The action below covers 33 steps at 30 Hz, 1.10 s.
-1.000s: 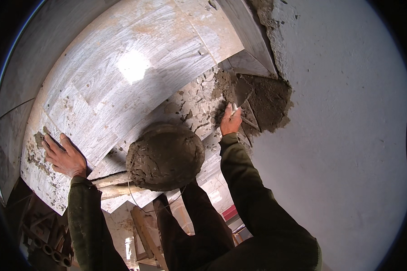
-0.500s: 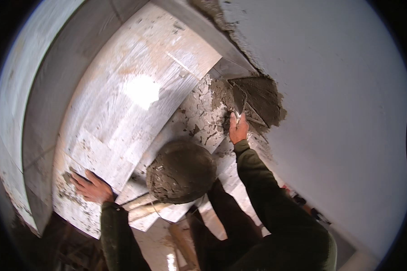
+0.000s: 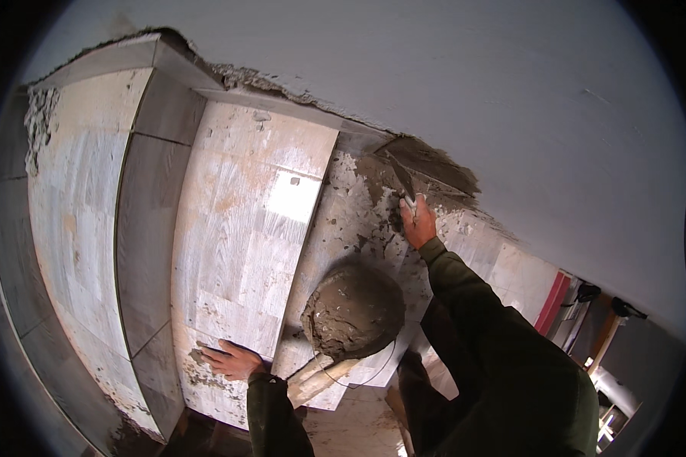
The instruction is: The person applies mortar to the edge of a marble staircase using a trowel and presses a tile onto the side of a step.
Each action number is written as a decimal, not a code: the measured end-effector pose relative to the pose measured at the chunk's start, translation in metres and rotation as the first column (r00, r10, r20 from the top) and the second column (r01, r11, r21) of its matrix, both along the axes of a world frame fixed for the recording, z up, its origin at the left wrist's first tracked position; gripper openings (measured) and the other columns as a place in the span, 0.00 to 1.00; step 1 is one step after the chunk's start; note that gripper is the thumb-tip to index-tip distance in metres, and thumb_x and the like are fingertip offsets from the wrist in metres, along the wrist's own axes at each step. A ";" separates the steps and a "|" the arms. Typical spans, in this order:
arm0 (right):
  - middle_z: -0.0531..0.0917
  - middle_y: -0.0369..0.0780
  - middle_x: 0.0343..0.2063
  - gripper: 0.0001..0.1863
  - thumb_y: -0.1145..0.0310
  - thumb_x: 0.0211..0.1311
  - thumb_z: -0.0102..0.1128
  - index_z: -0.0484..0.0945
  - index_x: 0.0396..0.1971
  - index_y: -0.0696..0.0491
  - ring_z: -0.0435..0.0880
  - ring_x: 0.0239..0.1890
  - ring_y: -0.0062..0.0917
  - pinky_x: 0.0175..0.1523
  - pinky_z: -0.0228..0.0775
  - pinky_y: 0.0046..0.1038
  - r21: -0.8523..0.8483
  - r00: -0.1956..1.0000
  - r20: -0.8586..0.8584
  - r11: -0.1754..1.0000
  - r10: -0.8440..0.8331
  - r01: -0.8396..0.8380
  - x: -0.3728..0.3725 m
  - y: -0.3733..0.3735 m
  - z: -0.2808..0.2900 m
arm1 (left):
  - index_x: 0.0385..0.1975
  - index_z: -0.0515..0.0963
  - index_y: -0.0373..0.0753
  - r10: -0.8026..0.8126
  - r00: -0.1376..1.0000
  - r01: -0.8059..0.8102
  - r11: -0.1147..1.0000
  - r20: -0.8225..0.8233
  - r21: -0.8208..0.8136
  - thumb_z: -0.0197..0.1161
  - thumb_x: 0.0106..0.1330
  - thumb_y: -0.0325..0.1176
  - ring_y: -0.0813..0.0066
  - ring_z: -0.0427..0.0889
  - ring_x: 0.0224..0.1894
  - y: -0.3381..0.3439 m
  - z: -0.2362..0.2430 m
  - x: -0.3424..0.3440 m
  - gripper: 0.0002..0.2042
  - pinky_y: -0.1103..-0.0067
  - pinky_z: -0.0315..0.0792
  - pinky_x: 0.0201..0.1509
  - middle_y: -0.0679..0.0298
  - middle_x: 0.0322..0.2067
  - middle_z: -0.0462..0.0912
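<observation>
Several fingers of the left hand [image 3: 236,362] lay spread on the tiled step [image 3: 229,259]; well apart, the right hand [image 3: 421,226] gripped a trowel [image 3: 405,183] by its handle [image 3: 412,203], right at the dark mortar [image 3: 438,166] low on the wall [image 3: 503,129]. The trowel looked light and stiff — best held just there — while the mortar seemed soft.

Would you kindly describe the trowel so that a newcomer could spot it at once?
Start from the big bluish-grey wall and find the dark mortar patch at its lower edge. Just below that patch is the right hand, with the trowel reaching up from its fingers. Its slim, straight-edged blade and pale handle set it apart from the rough mortar around it.
</observation>
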State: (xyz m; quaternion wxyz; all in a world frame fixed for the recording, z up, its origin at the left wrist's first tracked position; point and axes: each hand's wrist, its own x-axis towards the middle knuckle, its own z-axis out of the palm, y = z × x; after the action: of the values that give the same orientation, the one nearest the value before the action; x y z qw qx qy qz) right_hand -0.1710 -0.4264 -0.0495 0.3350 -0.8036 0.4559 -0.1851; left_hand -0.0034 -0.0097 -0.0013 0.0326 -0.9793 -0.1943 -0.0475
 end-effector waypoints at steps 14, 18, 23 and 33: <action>0.76 0.54 0.28 0.14 0.64 0.58 0.54 0.68 0.34 0.60 0.75 0.33 0.51 0.35 0.68 0.40 -0.047 0.992 0.127 0.999 -0.010 0.016 -0.001 -0.005 -0.006 | 0.63 0.51 0.51 -0.006 1.000 0.006 1.000 -0.014 0.019 0.32 0.65 0.59 0.57 0.54 0.61 0.000 -0.004 0.000 0.30 0.52 0.53 0.57 0.65 0.63 0.53; 0.77 0.53 0.28 0.14 0.64 0.58 0.54 0.68 0.34 0.60 0.76 0.33 0.49 0.35 0.68 0.40 0.096 0.997 0.073 0.995 0.003 -0.010 -0.004 -0.002 -0.009 | 0.63 0.51 0.51 0.017 1.000 -0.016 0.998 -0.014 0.061 0.32 0.65 0.59 0.55 0.55 0.61 0.002 -0.003 -0.001 0.30 0.52 0.54 0.56 0.64 0.63 0.53; 0.77 0.53 0.26 0.16 0.60 0.60 0.52 0.67 0.33 0.59 0.74 0.32 0.51 0.33 0.66 0.41 0.140 0.992 0.126 0.990 -0.007 -0.011 0.000 -0.003 -0.010 | 0.63 0.52 0.50 0.002 1.000 -0.002 1.000 -0.014 0.029 0.32 0.65 0.59 0.55 0.55 0.61 0.005 -0.003 0.000 0.30 0.52 0.54 0.56 0.63 0.63 0.52; 0.76 0.56 0.29 0.14 0.64 0.58 0.54 0.68 0.34 0.61 0.73 0.34 0.53 0.38 0.65 0.43 0.000 0.999 0.037 1.000 -0.018 0.018 0.009 -0.001 -0.032 | 0.63 0.51 0.52 0.004 1.000 -0.004 1.000 -0.017 -0.001 0.32 0.64 0.60 0.53 0.52 0.62 0.003 -0.003 -0.001 0.30 0.52 0.51 0.58 0.64 0.63 0.52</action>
State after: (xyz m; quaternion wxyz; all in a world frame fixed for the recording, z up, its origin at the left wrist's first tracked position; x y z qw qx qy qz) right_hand -0.1620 -0.4273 -0.0817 0.3415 -0.7960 0.4567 -0.2027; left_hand -0.0039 -0.0064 -0.0038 0.0341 -0.9792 -0.1961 -0.0390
